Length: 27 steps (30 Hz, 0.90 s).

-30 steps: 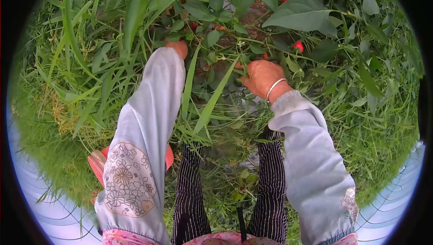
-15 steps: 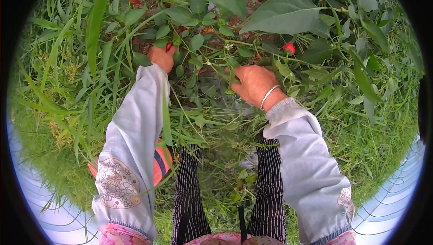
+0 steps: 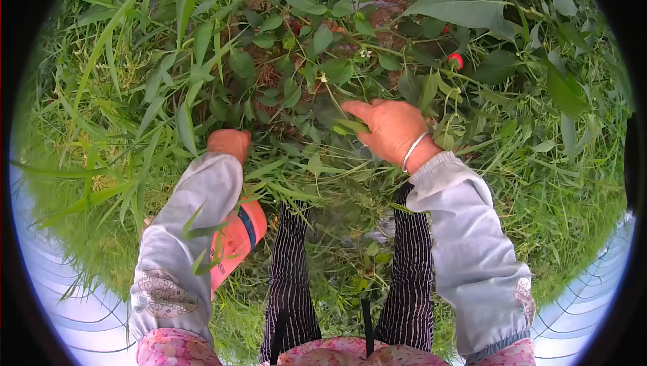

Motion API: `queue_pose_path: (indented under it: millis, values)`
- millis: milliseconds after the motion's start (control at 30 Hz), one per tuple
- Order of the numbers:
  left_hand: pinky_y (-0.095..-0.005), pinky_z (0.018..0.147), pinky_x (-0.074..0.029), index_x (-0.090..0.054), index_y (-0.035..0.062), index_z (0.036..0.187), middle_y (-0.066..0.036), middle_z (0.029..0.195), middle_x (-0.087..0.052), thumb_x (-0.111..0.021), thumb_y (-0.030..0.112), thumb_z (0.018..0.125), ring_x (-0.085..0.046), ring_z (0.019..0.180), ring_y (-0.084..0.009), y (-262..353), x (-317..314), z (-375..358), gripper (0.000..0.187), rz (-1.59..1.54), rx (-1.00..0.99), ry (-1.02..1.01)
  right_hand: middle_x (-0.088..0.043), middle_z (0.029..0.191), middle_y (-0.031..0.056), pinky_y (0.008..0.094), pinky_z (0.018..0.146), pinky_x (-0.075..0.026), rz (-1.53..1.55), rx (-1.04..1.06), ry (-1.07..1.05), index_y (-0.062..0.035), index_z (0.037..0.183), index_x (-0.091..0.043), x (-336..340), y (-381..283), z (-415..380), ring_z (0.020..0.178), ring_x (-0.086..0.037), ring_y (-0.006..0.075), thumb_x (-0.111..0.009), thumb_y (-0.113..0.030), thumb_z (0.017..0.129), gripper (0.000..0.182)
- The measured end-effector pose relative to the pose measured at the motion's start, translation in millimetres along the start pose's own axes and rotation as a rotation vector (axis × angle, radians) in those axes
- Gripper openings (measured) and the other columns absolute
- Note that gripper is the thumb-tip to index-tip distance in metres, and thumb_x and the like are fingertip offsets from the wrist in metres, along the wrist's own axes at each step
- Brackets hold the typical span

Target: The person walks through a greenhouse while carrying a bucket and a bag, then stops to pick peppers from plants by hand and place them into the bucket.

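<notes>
My left hand (image 3: pixel 230 143) is closed at the left of centre, low among the grass blades; what it holds, if anything, is hidden. My right hand (image 3: pixel 389 130), with a white bracelet (image 3: pixel 414 152) on its wrist, pinches a green leaf (image 3: pixel 352 125) between thumb and fingers. Up and to the right of it, a round red fruit (image 3: pixel 455 61) hangs among dark leaves. A small white flower (image 3: pixel 364 52) shows above my right hand on the leafy plant.
An orange-pink object with a dark blue band (image 3: pixel 232 245) lies beside my left sleeve. Broad leaves (image 3: pixel 461 2) spread across the top, with brown soil (image 3: pixel 387 9) between them. Tall grass (image 3: pixel 94 157) stands at the left. My striped trouser legs (image 3: pixel 290 271) are below.
My left hand has drawn back toward me, away from the red fruit near its fingers. More of the orange-pink object shows. My right hand has shifted slightly right and down.
</notes>
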<state>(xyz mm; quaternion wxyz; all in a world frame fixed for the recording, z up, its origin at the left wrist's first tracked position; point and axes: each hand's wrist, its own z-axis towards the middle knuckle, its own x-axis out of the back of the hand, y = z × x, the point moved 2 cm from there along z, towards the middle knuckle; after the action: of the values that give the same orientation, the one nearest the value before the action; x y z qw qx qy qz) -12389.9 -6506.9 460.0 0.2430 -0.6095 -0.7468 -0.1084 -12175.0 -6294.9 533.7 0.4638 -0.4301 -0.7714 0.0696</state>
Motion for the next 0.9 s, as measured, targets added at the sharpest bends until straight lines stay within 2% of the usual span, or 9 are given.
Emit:
queue_pose_path:
  millis: [100, 233, 300, 400, 467, 567, 667, 700, 900]
  values:
    - [-0.0413, 0.061, -0.049, -0.061, 0.0098, 0.086, -0.013, 0.076, -0.063, -0.048, 0.011, 0.074, -0.062, 0.074, -0.0302, -27, -34, -15, 0.018, 0.117, -0.015, 0.02, -0.06, 0.084, 0.0091, 0.0394, 0.066, -0.047, -0.143, -0.035, -0.114, -0.0192, 0.118, -0.046, -5, -20, -5, 0.078, -0.059, 0.0276, -0.068, -0.019, 0.066, 0.057]
    - [-0.0432, 0.058, -0.048, -0.063, 0.0088, 0.072, -0.015, 0.073, -0.062, -0.05, 0.012, 0.072, -0.061, 0.069, -0.0312, -40, -72, -15, 0.013, -0.045, -0.062, 0.057, -0.059, 0.081, 0.0082, 0.0392, 0.066, -0.047, 0.032, 0.047, 0.185, -0.0164, 0.112, -0.048, -8, -46, -13, 0.076, -0.059, 0.0282, -0.069, -0.019, 0.065, 0.052]
    - [-0.0417, 0.063, -0.048, -0.061, 0.0087, 0.083, -0.014, 0.077, -0.063, -0.054, 0.012, 0.069, -0.062, 0.073, -0.031, -34, -89, -19, 0.016, 0.025, 0.0, -0.021, -0.058, 0.079, 0.0082, 0.0395, 0.065, -0.047, 0.083, 0.15, 0.228, -0.0125, 0.109, -0.049, -14, -65, -7, 0.075, -0.059, 0.0288, -0.07, -0.019, 0.064, 0.049]
    - [-0.0399, 0.067, -0.048, -0.061, 0.0079, 0.086, -0.013, 0.079, -0.063, -0.058, 0.013, 0.066, -0.061, 0.077, -0.0316, -37, -177, 4, 0.021, 0.162, 0.176, -0.019, -0.06, 0.081, 0.0111, 0.0395, 0.068, -0.047, -0.024, 0.142, -0.093, -0.0055, 0.098, -0.055, -56, -90, 24, 0.078, -0.059, 0.0298, -0.067, -0.02, 0.068, 0.036]
    - [-0.0403, 0.067, -0.048, -0.061, 0.0081, 0.086, -0.014, 0.08, -0.063, -0.06, 0.014, 0.065, -0.061, 0.078, -0.0318, -45, -143, -19, 0.021, -0.089, -0.026, 0.0, -0.062, 0.084, 0.0165, 0.0392, 0.073, -0.047, -0.058, 0.084, -0.353, -0.0004, 0.092, -0.059, -88, -86, 49, 0.081, -0.06, 0.0303, -0.063, -0.022, 0.071, 0.03]
    - [-0.0416, 0.068, -0.048, -0.061, 0.0093, 0.088, -0.013, 0.081, -0.063, -0.062, 0.018, 0.066, -0.061, 0.08, -0.0316, -41, -103, -53, 0.023, -0.175, 0.059, -0.084, -0.061, 0.088, 0.022, 0.0382, 0.078, -0.047, 0.047, -0.128, -0.332, 0.0009, 0.091, -0.061, -146, -57, 79, 0.083, -0.06, 0.0314, -0.059, -0.023, 0.071, 0.031]
    - [-0.043, 0.069, -0.048, -0.06, 0.0115, 0.093, -0.014, 0.083, -0.063, -0.062, 0.02, 0.069, -0.06, 0.08, -0.0319, -41, -104, -66, 0.026, -0.203, 0.087, -0.086, -0.061, 0.086, 0.0219, 0.0381, 0.075, -0.048, 0.31, -0.29, -0.305, 0.0021, 0.104, -0.056, -168, -52, 94, 0.08, -0.061, 0.0274, -0.059, -0.022, 0.069, 0.043]
    - [-0.0428, 0.069, -0.048, -0.06, 0.0121, 0.095, -0.014, 0.084, -0.063, -0.061, 0.021, 0.07, -0.06, 0.08, -0.032, -40, -104, -69, 0.027, -0.214, 0.096, -0.096, -0.061, 0.08, 0.0151, 0.0363, 0.057, -0.048, 0.521, -0.377, -0.308, 0.0001, 0.109, -0.052, -183, -53, 98, 0.067, -0.06, 0.0211, -0.058, -0.023, 0.071, 0.045]
    - [-0.0364, 0.055, -0.046, -0.06, 0.0099, 0.094, -0.011, 0.076, -0.062, -0.058, 0.027, 0.074, -0.059, 0.064, -0.0257, -57, -150, -65, 0.026, -0.442, -0.073, -0.091, -0.051, 0.071, 0.0, 0.0204, 0.039, -0.029, 1.543, -0.793, -0.222, -0.0142, 0.096, -0.048, -210, -77, 100, 0.049, -0.044, 0.0082, -0.062, -0.028, 0.076, 0.028]
